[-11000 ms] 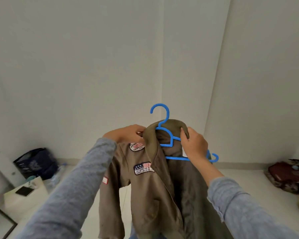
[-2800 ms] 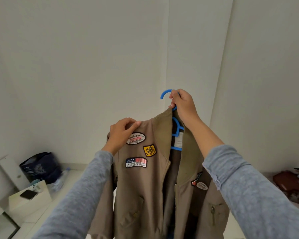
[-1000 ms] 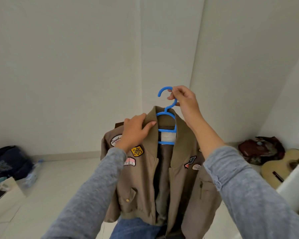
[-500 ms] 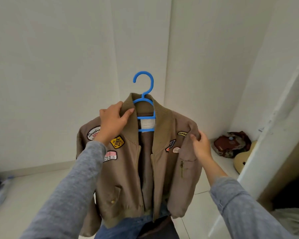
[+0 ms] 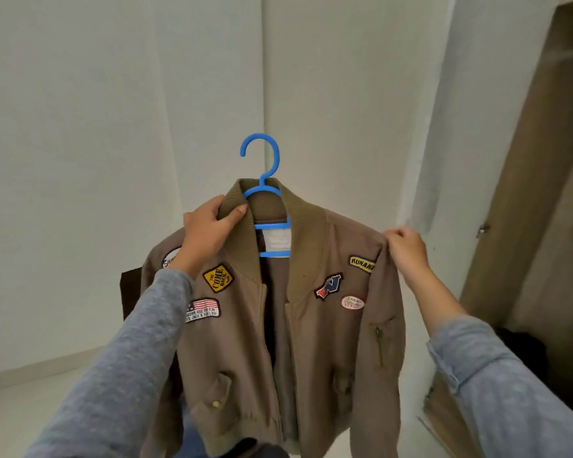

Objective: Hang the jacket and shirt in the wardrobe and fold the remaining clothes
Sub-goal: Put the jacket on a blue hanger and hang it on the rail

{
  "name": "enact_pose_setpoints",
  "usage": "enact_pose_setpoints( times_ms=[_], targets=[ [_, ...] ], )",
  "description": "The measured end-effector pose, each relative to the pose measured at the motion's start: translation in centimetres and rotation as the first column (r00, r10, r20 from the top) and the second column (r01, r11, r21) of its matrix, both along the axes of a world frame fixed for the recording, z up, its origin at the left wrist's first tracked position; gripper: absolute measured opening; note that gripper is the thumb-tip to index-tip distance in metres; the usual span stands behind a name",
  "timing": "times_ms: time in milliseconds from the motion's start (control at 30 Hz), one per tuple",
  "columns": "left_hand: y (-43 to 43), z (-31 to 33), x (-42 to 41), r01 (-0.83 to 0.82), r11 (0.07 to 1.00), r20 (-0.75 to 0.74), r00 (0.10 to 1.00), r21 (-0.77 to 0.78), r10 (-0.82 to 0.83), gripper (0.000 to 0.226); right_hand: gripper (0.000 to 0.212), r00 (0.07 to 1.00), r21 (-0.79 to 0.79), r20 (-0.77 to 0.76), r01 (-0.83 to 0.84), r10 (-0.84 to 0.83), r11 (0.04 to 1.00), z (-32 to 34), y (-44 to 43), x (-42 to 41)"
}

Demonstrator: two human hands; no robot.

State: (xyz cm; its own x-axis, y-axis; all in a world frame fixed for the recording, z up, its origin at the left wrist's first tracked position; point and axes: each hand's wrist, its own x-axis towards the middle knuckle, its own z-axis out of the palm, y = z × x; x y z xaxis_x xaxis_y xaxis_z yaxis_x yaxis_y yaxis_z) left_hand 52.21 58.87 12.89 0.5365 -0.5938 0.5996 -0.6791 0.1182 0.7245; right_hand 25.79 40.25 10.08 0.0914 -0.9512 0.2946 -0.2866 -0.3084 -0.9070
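Observation:
A brown bomber jacket (image 5: 315, 332) with several sewn patches hangs open-fronted on a blue plastic hanger (image 5: 262, 166), held up in front of me. My left hand (image 5: 209, 231) grips the collar on the jacket's left side, thumb over the ribbed edge beside the hanger. My right hand (image 5: 406, 244) pinches the jacket's right shoulder seam. The hanger's hook stands free above the collar, touching nothing. The shirt is not in view.
The wardrobe (image 5: 540, 206) stands at the right with its wood-toned interior showing and a dark heap (image 5: 526, 355) low inside. White walls (image 5: 113, 160) meet in a corner behind the jacket. Pale floor (image 5: 30, 418) shows at the lower left.
The view has swung right, bringing the wardrobe closer. My right hand moved up from the jacket's chest to its shoulder seam. The left hand keeps its hold on the collar.

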Motion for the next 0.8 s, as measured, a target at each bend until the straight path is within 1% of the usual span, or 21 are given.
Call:
enact_pose_setpoints(
  times_ms=[33, 100, 133, 200, 267, 300, 367, 467, 533, 567, 633, 667, 700, 733, 800],
  targets=[
    [-0.5, 0.2, -1.7, -0.014, 1.0, 0.031, 0.999, 0.012, 0.014, 0.029, 0.021, 1.0, -0.057, -0.004, -0.023, 0.022, 0.998, 0.4, 0.3, -1.1],
    [-1.6, 0.3, -4.7, -0.049, 0.998, 0.091, 0.995, 0.041, 0.045, 0.032, 0.016, 0.991, -0.194, -0.003, -0.131, 0.133, 0.972, 1.6, 2.0, -2.5],
    [-2.1, 0.2, -6.3, -0.049, 0.998, 0.1, 0.994, 0.05, 0.044, 0.03, 0.013, 0.977, -0.253, -0.051, -0.213, 0.206, 0.944, 2.2, 3.2, -3.2],
    [-3.0, 0.2, -9.6, 0.002, 0.998, 0.096, 0.995, 0.068, -0.009, 0.023, 0.014, 0.929, -0.318, -0.229, -0.354, 0.291, 0.88, 2.7, 4.6, -5.1],
    [-4.0, 0.3, -12.8, 0.104, 0.992, 0.087, 0.99, 0.074, -0.11, 0.022, 0.026, 0.889, -0.288, -0.356, -0.397, 0.287, 0.871, 3.0, 5.2, -7.9],
    [-4.5, 0.3, -14.4, 0.154, 0.985, 0.083, 0.984, 0.079, -0.16, 0.023, 0.029, 0.882, -0.254, -0.373, -0.394, 0.286, 0.883, 3.2, 5.5, -9.8],
    [-5.4, 0.3, -16.6, 0.241, 0.965, 0.089, 0.964, 0.101, -0.25, 0.025, 0.029, 0.865, -0.19, -0.391, -0.411, 0.316, 0.891, 3.8, 6.0, -13.0],
    [-6.8, 0.1, -20.2, 0.41, 0.893, 0.031, 0.906, 0.188, -0.422, 0.029, 0.024, 0.793, -0.011, -0.447, -0.468, 0.414, 0.884, 4.3, 6.9, -17.8],
    [-7.8, -0.1, -22.1, 0.464, 0.865, 0.008, 0.881, 0.19, -0.473, 0.028, 0.014, 0.812, 0.035, -0.389, -0.459, 0.435, 0.888, 3.9, 7.2, -19.6],
    [-9.0, -0.4, -24.6, 0.527, 0.831, 0.003, 0.844, 0.175, -0.536, 0.025, 0.012, 0.868, 0.016, -0.332, -0.387, 0.37, 0.922, 3.3, 7.3, -22.1],
    [-10.2, -1.3, -27.4, 0.554, 0.825, -0.008, 0.831, 0.11, -0.557, 0.02, 0.019, 0.932, -0.016, -0.283, -0.24, 0.226, 0.971, 2.5, 7.1, -23.9],
    [-10.6, -2.0, -29.0, 0.577, 0.812, -0.038, 0.817, 0.086, -0.576, 0.027, 0.024, 0.944, -0.029, -0.296, -0.163, 0.147, 0.986, 2.2, 6.9, -24.6],
    [-11.0, -3.1, -30.7, 0.613, 0.788, -0.06, 0.79, 0.065, -0.61, 0.04, 0.027, 0.946, -0.038, -0.317, -0.091, 0.075, 0.995, 1.9, 6.7, -25.6],
    [-10.7, -4.2, -32.2, 0.653, 0.754, -0.073, 0.758, 0.077, -0.649, 0.055, 0.028, 0.945, -0.036, -0.327, -0.033, 0.019, 0.999, 1.6, 6.4, -26.1],
    [-10.3, -7.2, -35.3, 0.735, 0.656, -0.085, 0.675, 0.173, -0.733, 0.083, 0.028, 0.952, -0.016, -0.294, 0.081, -0.082, 0.997, 0.9, 5.6, -27.5]
  ],
)
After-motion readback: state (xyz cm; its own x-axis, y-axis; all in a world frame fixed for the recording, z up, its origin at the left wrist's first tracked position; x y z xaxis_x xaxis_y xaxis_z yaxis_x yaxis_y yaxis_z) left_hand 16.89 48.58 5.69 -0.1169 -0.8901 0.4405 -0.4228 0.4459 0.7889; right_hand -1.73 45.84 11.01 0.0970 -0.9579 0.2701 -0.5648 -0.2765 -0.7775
